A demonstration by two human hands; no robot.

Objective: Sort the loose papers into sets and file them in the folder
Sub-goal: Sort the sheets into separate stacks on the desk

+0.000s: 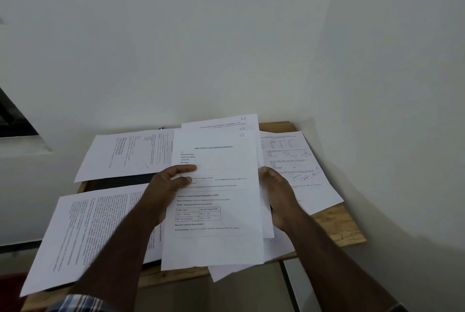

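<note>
Both hands [173,183] [276,195] pinching thin, floppy paper stack [216,241] at side edges; best supported mid-edge, prone to fanning.

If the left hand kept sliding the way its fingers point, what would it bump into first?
Nothing new at first: the left hand would slide rightward across the held top sheet; beyond that, probably the right hand.

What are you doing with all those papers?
A person is sorting papers on a small wooden table. Both hands hold a stack of printed sheets: the left hand grips its left edge, thumb on the top page, and the right hand holds the right edge. The top pages are marked S1, S2, S3. Other sheets lie spread around, partly covering something dark, perhaps the folder.
</note>
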